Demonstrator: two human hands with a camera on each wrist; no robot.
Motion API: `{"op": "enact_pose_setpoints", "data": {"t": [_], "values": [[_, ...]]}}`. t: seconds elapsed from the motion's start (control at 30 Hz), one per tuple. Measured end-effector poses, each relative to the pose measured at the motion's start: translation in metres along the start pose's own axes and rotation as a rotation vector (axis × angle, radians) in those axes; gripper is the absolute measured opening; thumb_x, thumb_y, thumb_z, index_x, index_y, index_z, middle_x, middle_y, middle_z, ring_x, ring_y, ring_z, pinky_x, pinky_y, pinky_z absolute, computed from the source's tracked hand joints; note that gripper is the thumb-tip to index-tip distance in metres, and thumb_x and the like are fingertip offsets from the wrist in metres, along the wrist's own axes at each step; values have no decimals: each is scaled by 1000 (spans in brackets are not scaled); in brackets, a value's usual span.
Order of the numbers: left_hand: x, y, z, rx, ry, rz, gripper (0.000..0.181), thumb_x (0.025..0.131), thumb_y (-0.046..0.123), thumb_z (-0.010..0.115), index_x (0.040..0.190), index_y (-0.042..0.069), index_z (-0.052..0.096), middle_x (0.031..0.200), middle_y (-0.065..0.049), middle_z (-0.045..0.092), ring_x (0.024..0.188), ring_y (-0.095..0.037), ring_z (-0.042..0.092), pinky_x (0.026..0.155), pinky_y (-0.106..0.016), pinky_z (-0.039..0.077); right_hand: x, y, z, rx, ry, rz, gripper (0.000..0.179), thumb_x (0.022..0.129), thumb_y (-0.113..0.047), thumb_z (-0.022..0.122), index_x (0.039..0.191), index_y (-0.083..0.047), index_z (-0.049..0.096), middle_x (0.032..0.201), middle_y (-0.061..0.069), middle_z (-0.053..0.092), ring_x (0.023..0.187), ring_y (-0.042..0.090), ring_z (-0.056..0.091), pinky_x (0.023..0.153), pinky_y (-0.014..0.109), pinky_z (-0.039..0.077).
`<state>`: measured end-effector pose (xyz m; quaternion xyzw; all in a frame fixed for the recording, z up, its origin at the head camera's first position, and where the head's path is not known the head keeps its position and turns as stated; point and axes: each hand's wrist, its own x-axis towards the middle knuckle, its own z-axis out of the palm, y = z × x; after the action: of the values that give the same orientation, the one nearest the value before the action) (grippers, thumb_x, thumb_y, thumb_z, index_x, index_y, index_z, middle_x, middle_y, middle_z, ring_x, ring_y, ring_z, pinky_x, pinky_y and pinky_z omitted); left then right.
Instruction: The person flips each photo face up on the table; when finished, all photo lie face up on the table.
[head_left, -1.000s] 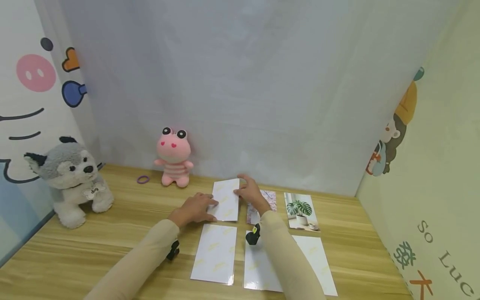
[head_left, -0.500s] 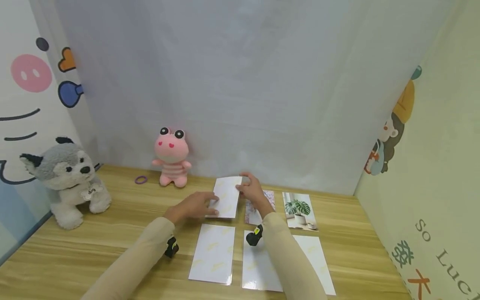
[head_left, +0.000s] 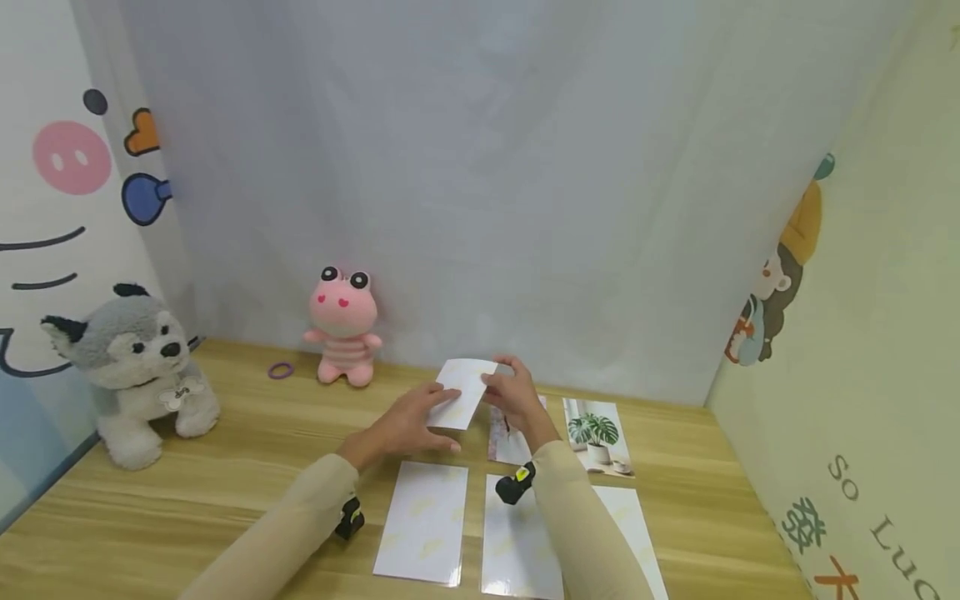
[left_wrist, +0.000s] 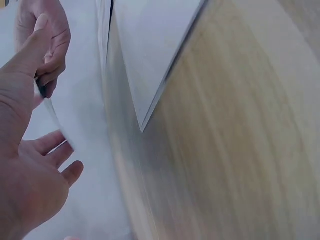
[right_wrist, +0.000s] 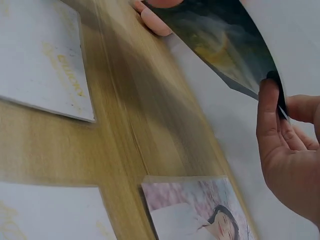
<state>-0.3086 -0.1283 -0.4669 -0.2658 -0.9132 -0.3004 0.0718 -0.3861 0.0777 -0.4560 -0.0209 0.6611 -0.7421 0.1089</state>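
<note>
A photo print (head_left: 462, 390) is raised off the table, slightly bent, its white back upward in the head view. Its dark, yellow-tinged picture (right_wrist: 215, 45) shows from below in the right wrist view. My right hand (head_left: 517, 400) pinches the print's right edge between thumb and fingers. At the left edge, my left hand (head_left: 408, 421) touches the print with extended fingers, its thumb standing apart. Beside the right hand lies a face-up photo of a person among pink blossoms (right_wrist: 195, 210), partly covered in the head view. A potted-plant photo (head_left: 598, 437) lies further right.
Face-down prints lie in the front row: one at left (head_left: 422, 521), one in the middle (head_left: 517, 533) and one at right (head_left: 628, 525), partly behind the right sleeve. A husky plush (head_left: 138, 375), pink plush (head_left: 345, 329) and purple ring (head_left: 281, 370) stand or lie at left.
The print has lifted off the table and tilted, its bend growing. My right hand rises with it. The left thumb has moved away from the print's near corner.
</note>
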Motion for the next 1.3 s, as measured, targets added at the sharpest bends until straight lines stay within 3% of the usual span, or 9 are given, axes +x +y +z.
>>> {"op": "enact_pose_setpoints", "data": {"t": [0.17, 0.47, 0.67, 0.83, 0.9, 1.07, 1.3], "values": [[-1, 5, 7, 52, 87, 5, 88, 68, 42, 91, 141, 9, 55, 131, -19, 56, 117, -36, 55, 94, -57, 45, -4, -1, -2, 79, -13, 36, 53, 96, 4, 58, 144, 0, 36, 92, 5, 62, 74, 12, 65, 67, 24, 56], [3, 13, 16, 108, 213, 9, 82, 72, 40, 89, 142, 13, 55, 119, -13, 62, 104, -28, 60, 87, -47, 50, -6, 0, -3, 221, -33, 49, 46, 99, 4, 51, 141, 2, 33, 88, 3, 62, 75, 10, 64, 67, 21, 55], [4, 20, 14, 120, 212, 36, 81, 75, 39, 86, 145, 14, 51, 115, -13, 64, 96, -25, 62, 80, -41, 52, -7, 1, -3, 262, -61, 27, 42, 100, 2, 48, 139, 2, 31, 86, 3, 64, 77, 11, 66, 70, 22, 57], [6, 24, 12, 105, 202, 94, 84, 79, 35, 84, 150, 15, 45, 109, -10, 65, 88, -20, 61, 74, -36, 52, -8, 2, -4, 293, -94, 16, 28, 103, -4, 49, 127, -3, 34, 82, 4, 65, 75, 12, 68, 72, 26, 59], [7, 25, 12, 87, 206, 129, 85, 80, 31, 84, 152, 15, 42, 113, -12, 65, 90, -23, 64, 76, -38, 54, -8, 1, -3, 269, -108, 9, 30, 103, -9, 51, 126, -4, 33, 82, 5, 66, 74, 12, 69, 73, 26, 59], [11, 25, 10, 15, 217, 174, 74, 85, 14, 79, 149, 10, 42, 134, -17, 61, 112, -33, 66, 92, -48, 55, -8, -3, 1, 158, -114, -8, 41, 102, -20, 58, 128, -4, 30, 81, 7, 66, 69, 14, 69, 70, 26, 59], [14, 25, 8, -90, 286, 140, 46, 89, -5, 66, 133, 5, 54, 126, -19, 66, 106, -33, 67, 86, -50, 55, -9, -8, 5, 41, -68, 2, 38, 99, -27, 63, 116, -9, 34, 72, 7, 64, 58, 14, 66, 62, 25, 58]]}}
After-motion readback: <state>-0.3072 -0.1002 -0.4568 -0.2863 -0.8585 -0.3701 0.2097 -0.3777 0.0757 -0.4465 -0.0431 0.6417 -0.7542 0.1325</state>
